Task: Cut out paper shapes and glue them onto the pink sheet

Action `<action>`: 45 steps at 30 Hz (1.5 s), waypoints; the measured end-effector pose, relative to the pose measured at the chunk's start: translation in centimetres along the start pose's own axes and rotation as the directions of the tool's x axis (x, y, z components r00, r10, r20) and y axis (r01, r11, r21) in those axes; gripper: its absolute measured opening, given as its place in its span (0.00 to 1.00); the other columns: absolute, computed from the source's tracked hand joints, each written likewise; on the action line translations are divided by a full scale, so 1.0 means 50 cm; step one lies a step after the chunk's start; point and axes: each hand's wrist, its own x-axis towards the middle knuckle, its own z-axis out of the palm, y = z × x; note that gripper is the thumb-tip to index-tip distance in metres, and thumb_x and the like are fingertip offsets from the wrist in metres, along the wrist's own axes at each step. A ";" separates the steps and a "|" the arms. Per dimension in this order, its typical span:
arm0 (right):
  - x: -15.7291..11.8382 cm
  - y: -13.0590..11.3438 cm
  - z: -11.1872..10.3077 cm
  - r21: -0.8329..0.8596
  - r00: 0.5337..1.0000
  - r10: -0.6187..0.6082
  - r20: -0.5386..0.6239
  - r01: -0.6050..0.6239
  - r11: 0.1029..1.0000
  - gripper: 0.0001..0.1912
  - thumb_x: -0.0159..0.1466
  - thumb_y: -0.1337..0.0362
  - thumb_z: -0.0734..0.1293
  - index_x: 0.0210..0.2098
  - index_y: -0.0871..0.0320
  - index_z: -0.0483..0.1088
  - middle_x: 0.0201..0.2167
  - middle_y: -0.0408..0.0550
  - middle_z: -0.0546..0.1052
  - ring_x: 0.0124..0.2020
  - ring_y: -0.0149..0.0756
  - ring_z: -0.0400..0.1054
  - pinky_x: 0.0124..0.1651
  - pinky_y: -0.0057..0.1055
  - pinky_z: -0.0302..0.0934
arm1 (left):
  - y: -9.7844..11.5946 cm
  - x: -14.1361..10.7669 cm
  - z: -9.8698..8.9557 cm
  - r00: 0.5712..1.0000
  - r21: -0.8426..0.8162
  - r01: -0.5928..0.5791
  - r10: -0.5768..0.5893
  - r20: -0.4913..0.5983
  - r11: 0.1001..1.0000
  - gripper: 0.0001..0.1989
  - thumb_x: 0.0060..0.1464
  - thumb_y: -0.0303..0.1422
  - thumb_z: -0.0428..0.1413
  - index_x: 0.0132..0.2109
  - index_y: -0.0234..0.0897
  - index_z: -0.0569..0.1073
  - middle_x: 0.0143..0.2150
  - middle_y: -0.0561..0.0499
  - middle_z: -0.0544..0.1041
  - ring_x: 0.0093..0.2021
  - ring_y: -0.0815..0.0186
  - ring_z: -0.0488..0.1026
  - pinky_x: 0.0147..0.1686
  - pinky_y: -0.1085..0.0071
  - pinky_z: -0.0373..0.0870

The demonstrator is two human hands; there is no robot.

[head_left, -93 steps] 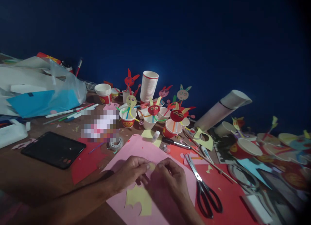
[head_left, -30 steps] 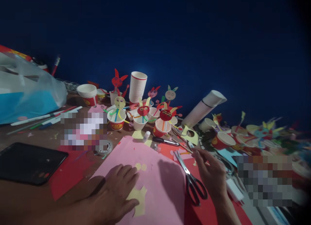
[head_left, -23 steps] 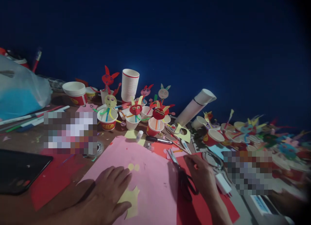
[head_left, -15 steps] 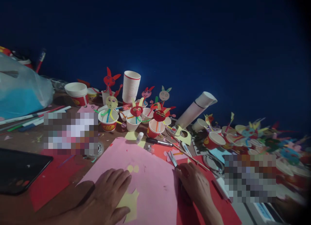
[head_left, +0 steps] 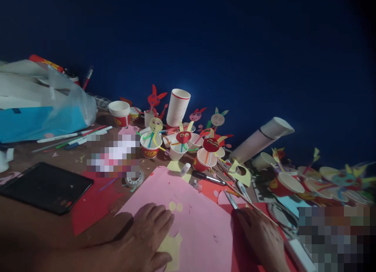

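Observation:
My left hand (head_left: 151,233) lies flat on a large pink sheet of paper (head_left: 205,225), fingers stretched out and holding nothing. Two small pale-yellow paper discs (head_left: 176,206) sit just beyond its fingertips, and a yellow paper piece (head_left: 173,248) lies beside its thumb. At the sheet's right edge, my right hand (head_left: 260,235) is closed over a pair of scissors (head_left: 231,199). The blades point away from me, while the handles are hidden under the palm. Red paper (head_left: 223,260) lies beneath that hand.
Paper cups with animal-faced figures (head_left: 183,138) stand behind the pink sheet, near a tall cup stack (head_left: 178,107). A glue bottle (head_left: 185,169), a black marker (head_left: 208,178) and a tape roll (head_left: 134,179) lie around it. A black tablet-like device (head_left: 47,188) is at left.
The camera view has turned left, so everything sits further right in the picture. Both hands keep about the same places on the paper.

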 end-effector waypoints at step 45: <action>-0.043 -0.236 -0.166 0.798 0.871 -0.446 -0.206 0.413 0.438 0.07 0.54 0.70 0.69 0.33 0.55 0.74 0.24 0.41 0.74 0.24 0.29 0.64 0.27 0.23 0.53 | -0.037 0.053 -0.148 0.964 -0.605 0.087 -0.221 -0.150 0.792 0.10 0.51 0.39 0.53 0.36 0.37 0.68 0.35 0.53 0.68 0.32 0.69 0.63 0.32 0.74 0.60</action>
